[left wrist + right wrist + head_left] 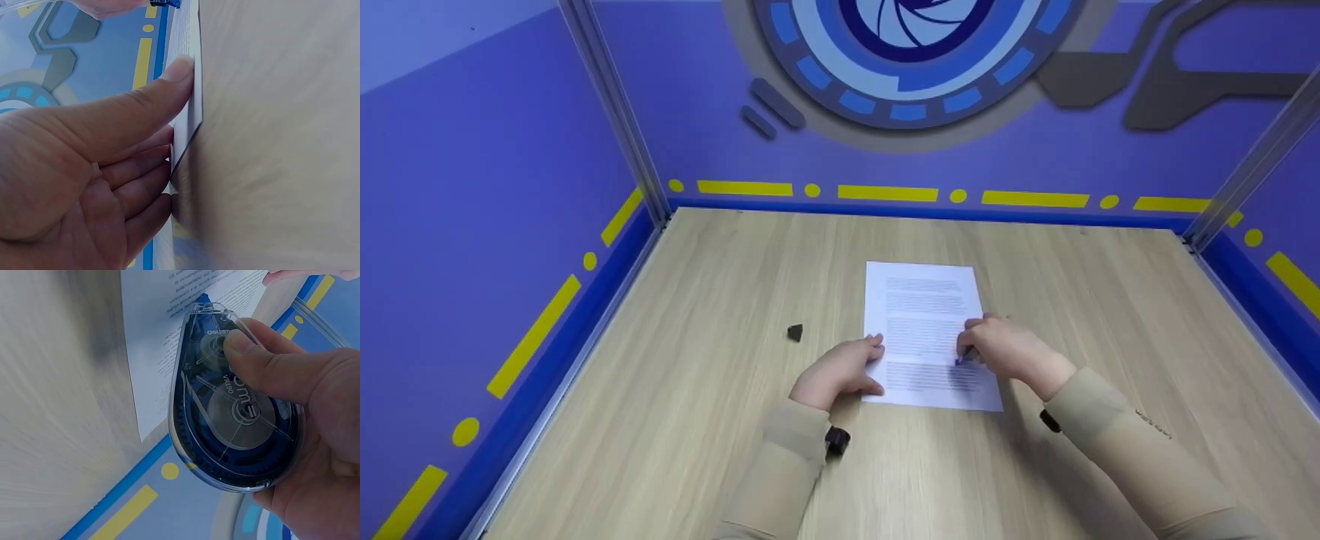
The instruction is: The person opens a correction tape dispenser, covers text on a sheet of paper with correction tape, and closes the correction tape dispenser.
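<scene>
A printed sheet of paper (922, 307) lies on the wooden table. My right hand (1009, 346) is over the sheet's right side. It grips a correction tape dispenser (236, 405) with a clear case and dark blue inside, thumb pressed on its side. The dispenser's blue tip (203, 298) points down at the printed lines in the lower part of the page. My left hand (844, 369) rests at the sheet's left edge, its fingers extended. In the left wrist view the thumb (179, 68) lies on the paper near its corner.
A small dark angular piece (795, 332) lies on the table (720, 300) left of the sheet. Blue panels with yellow marks (887, 193) stand along the back and both sides, joined by metal posts (619, 105).
</scene>
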Demonstrator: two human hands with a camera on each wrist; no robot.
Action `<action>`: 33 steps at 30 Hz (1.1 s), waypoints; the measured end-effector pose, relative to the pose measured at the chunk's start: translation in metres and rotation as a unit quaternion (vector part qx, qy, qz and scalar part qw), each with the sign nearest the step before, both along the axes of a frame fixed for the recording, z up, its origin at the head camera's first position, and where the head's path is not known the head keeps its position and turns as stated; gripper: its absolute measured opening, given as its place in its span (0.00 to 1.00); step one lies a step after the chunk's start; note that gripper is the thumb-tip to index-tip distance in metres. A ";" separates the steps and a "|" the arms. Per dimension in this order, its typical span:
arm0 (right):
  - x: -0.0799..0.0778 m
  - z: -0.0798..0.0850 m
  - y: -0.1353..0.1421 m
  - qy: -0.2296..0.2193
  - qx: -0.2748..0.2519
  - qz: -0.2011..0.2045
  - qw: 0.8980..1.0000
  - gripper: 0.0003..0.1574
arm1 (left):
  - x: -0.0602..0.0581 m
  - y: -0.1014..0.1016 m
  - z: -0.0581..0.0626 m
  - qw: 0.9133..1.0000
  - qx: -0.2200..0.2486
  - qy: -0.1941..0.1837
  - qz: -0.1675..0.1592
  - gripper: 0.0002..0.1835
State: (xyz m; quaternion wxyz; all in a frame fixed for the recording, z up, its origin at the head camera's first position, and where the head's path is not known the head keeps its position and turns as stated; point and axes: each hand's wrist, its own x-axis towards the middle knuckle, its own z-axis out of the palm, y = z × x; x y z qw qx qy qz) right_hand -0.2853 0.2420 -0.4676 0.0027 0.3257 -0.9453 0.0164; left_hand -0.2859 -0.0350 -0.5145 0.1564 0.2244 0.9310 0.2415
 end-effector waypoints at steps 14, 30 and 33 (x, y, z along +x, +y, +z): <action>-0.001 -0.001 0.005 -0.012 -0.004 -0.011 1.000 0.10 | 0.001 0.000 0.001 1.000 -0.006 0.000 -0.003 0.39; 0.000 0.000 0.010 -0.025 -0.011 -0.012 1.000 0.12 | 0.000 0.000 -0.001 1.000 0.001 -0.006 0.000 0.39; 0.000 0.000 0.012 -0.022 -0.009 -0.013 1.000 0.14 | 0.000 0.001 -0.001 1.000 0.002 -0.012 0.005 0.39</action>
